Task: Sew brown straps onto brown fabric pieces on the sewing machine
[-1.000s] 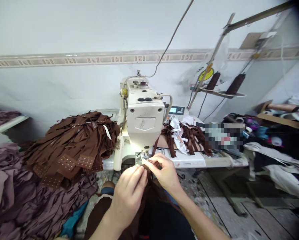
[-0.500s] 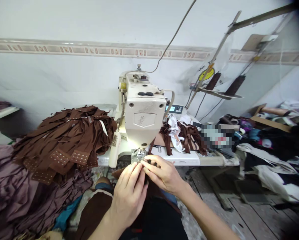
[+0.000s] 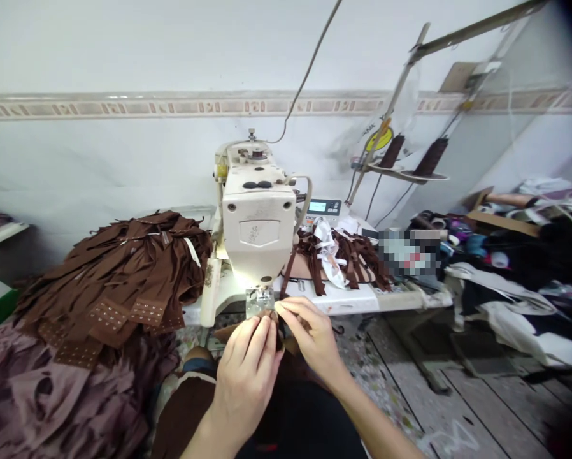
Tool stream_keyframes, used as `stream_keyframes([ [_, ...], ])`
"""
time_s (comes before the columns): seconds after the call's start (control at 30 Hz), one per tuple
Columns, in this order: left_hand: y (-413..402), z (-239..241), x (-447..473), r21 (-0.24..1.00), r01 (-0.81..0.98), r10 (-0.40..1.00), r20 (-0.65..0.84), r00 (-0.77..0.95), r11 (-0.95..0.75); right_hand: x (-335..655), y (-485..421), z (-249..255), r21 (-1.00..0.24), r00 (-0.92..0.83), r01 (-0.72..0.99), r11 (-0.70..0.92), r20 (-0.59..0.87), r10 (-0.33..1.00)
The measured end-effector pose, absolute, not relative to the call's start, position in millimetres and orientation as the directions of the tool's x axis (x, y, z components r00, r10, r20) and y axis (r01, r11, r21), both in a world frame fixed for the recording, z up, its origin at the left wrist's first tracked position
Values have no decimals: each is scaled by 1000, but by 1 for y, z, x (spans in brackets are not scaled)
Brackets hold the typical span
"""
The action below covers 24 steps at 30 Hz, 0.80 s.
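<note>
A white sewing machine stands straight ahead. Close in front of its metal needle plate, both hands work on a piece of brown fabric. My left hand has its fingers closed together over the fabric, and they cover much of it. My right hand pinches at the fabric's right side with thumb and forefinger. Some brown cloth shows below and left of my left hand's fingers. The exact edge that each hand grips is hidden.
Left of the machine lies a heap of brown garment pieces with metal hooks or studs, above mauve cloth. To the right are brown straps, a control panel and thread cones on a stand.
The view has shifted, so the machine sits further left. My right hand's fingers have come slightly apart from my left fingertips, and more brown fabric shows between the hands.
</note>
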<state>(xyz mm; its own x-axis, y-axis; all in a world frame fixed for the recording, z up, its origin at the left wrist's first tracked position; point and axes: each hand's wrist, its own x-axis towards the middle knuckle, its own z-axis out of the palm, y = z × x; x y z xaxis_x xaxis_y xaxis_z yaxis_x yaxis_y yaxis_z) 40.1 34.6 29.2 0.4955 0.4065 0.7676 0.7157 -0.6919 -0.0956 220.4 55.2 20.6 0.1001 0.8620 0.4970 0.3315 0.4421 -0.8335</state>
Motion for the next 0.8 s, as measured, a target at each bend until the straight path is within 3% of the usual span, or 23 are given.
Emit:
stream_keyframes([
  [0.2, 36, 28, 38, -89, 705, 408, 761, 504, -704, 228, 72, 54, -726, -129, 461, 510, 514, 848],
  [0.3, 37, 28, 36, -53, 696, 426, 756, 497, -716, 228, 74, 57, -715, -156, 478, 511, 503, 850],
  [0.47, 36, 29, 36, -20, 680, 448, 738, 505, -733, 225, 75, 49, -812, -62, 389, 435, 448, 892],
  [0.67, 36, 31, 40, -30, 705, 457, 742, 490, -708, 218, 58, 10, -953, 202, 193, 233, 271, 941],
  [0.8, 37, 34, 41, -42, 718, 469, 730, 497, -695, 223, 40, -16, -980, 55, 161, 115, 125, 991],
])
